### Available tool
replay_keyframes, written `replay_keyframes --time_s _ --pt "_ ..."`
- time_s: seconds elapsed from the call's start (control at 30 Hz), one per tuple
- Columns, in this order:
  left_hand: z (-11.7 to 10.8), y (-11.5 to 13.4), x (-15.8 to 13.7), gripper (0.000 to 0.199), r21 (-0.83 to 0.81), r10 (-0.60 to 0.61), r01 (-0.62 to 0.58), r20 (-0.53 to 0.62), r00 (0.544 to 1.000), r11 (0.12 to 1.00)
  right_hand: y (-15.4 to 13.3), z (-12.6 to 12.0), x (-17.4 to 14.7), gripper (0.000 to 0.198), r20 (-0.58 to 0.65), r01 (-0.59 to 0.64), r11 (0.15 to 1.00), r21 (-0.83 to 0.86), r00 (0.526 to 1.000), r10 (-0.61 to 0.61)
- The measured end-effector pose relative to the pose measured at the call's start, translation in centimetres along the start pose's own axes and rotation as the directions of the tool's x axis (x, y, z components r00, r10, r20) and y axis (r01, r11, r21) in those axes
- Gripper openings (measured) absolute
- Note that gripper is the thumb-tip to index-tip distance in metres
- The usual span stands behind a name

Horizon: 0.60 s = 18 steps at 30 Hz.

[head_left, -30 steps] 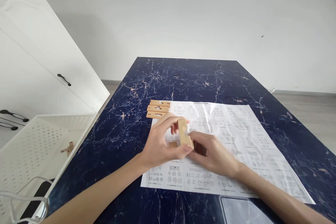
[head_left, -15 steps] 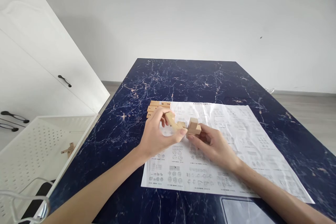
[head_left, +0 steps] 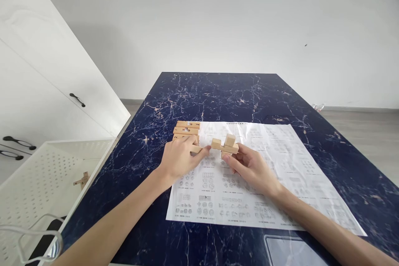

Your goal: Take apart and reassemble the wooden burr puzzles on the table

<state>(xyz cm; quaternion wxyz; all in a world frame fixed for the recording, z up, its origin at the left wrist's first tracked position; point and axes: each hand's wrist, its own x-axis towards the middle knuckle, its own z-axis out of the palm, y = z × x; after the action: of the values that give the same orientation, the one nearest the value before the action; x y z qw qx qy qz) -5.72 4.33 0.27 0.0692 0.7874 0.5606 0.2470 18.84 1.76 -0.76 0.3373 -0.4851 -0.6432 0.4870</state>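
My right hand (head_left: 254, 169) grips a small assembly of interlocking wooden puzzle pieces (head_left: 230, 148), with one block standing upright on it and a notched end reaching left. A separate pale wooden puzzle piece (head_left: 195, 149) is pinched between the thumb and fingers of my left hand (head_left: 179, 158), and most of it is hidden by the hand. A small gap lies between that piece and the assembly. Just beyond my left hand are several notched wooden pieces (head_left: 186, 131) with printed numbers, lined up along the sheet's left edge.
A creased paper sheet (head_left: 280, 199) of printed puzzle diagrams lies on the dark blue marbled table (head_left: 218, 95). A transparent-looking tray or case (head_left: 296, 251) is at the near edge. To the left stand a white perforated bin (head_left: 40, 178), holding a wooden cross-shaped piece (head_left: 82, 180), and a white cabinet (head_left: 56, 79).
My left hand has drawn its wooden piece leftward and down, away from the assembly. The right hand keeps hold of the assembly, which is now seen more plainly.
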Motion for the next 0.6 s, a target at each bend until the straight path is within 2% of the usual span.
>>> replay_keyframes --time_s 0.17,0.3,0.4,0.53,0.6 --pt "0.01 -0.52 0.13 0.051 0.092 0.162 -0.153 -0.099 0.982 0.984 -0.4 0.0 -0.1 0.046 0.012 -0.011 1.0 0.016 1.0 0.01" --pt "0.04 -0.78 0.24 0.034 0.133 0.243 -0.224 -0.15 0.958 0.965 -0.53 0.07 -0.07 0.046 0.002 -0.009 1.0 -0.002 1.0 0.009" --pt "0.08 -0.71 0.22 0.025 0.102 0.279 -0.268 -0.124 0.952 0.958 -0.39 0.08 -0.01 0.046 -0.001 -0.007 1.0 -0.013 1.0 0.007" --pt "0.34 -0.65 0.1 0.032 0.045 0.328 -0.327 -0.028 0.944 0.944 -0.26 0.05 0.01 0.045 0.002 0.003 1.0 -0.006 1.0 -0.003" --pt "0.46 -0.73 0.07 0.028 0.045 0.329 -0.328 -0.015 0.944 0.943 -0.31 0.07 -0.01 0.045 0.002 0.002 1.0 -0.008 1.0 -0.002"
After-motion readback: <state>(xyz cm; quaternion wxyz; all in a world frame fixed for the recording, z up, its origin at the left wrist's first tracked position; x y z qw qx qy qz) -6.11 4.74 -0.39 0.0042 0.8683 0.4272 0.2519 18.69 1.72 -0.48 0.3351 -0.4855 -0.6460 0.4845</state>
